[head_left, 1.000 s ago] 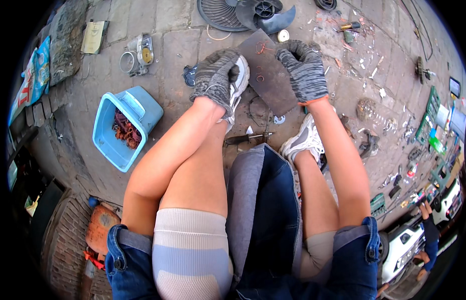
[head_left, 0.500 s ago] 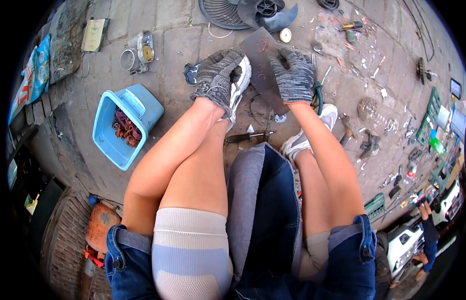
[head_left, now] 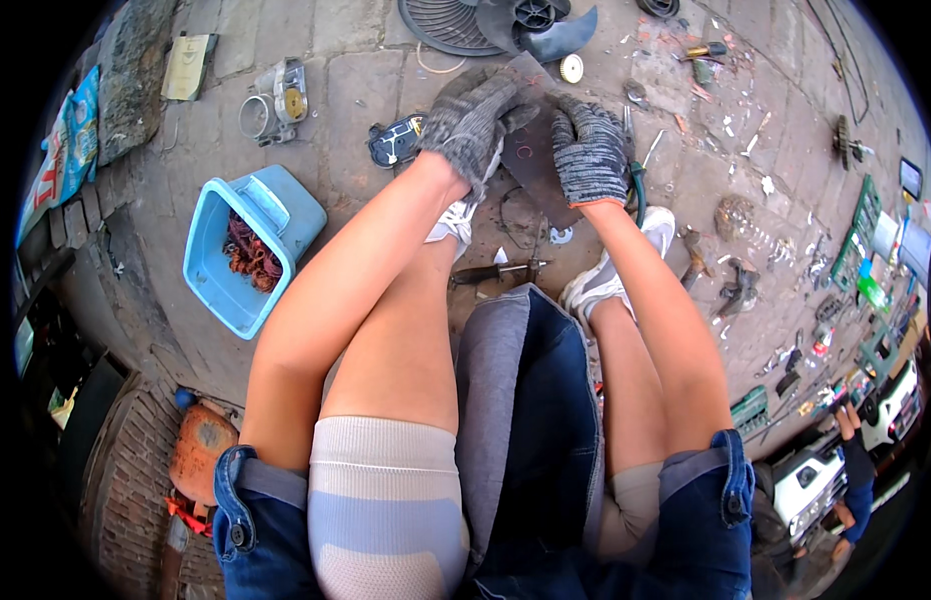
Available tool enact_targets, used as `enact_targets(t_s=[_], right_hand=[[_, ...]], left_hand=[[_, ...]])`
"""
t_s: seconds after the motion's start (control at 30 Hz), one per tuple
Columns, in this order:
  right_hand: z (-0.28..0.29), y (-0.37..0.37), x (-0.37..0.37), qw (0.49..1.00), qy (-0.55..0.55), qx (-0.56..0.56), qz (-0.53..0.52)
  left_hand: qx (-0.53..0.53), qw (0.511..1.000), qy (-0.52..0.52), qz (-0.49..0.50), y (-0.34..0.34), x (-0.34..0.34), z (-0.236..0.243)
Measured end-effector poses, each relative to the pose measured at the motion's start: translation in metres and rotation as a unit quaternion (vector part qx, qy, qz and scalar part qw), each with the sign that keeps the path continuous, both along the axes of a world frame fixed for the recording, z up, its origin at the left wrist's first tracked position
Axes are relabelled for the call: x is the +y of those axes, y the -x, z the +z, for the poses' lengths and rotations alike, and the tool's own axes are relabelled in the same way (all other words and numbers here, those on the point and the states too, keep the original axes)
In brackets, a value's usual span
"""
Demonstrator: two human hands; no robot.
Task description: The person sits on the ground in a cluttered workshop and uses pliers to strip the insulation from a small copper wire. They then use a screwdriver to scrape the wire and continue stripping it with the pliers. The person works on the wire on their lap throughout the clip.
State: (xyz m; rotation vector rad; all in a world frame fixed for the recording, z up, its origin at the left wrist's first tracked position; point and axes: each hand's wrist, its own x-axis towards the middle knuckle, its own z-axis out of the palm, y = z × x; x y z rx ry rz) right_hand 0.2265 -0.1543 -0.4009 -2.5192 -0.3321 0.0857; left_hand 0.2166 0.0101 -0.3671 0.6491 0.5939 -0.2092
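Observation:
My left hand, in a grey knit glove, reaches over the far part of a dark flat plate, its fingers stretched out and slightly blurred. On the plate lies a thin reddish curl, like a bit of wire. My right hand, gloved the same way, rests at the plate's right edge with its fingers curled in; what they hold, if anything, is hidden. Green-handled pliers and a screwdriver lie just right of it. Below the plate is another dark-handled tool.
A light-blue bucket with reddish wire scraps lies tipped at left. Black fan blades and a fan grille lie beyond the plate. A black-and-blue case is near my left shoe. Scattered tools and debris cover the right side.
My left hand has moved right and away from me, from beside the plate to over its far part, and its fingers have straightened. My right hand has barely moved.

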Motion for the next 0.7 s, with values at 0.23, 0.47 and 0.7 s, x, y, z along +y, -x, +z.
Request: enact_targets(t_s=[0.23, 0.47, 0.7], right_hand=[[0.006, 0.003, -0.003, 0.993, -0.1, 0.016, -0.056], [0.015, 0.011, -0.005, 0.991, -0.002, -0.003, 0.133], [0.003, 0.004, 0.016, 0.978, 0.115, -0.035, 0.173]], left_hand=[[-0.029, 0.995, -0.092, 0.005, -0.018, 0.002, -0.011], [0.045, 0.992, -0.119, 0.006, 0.004, 0.022, -0.003], [0.046, 0.991, -0.127, -0.014, 0.01, 0.015, 0.005]])
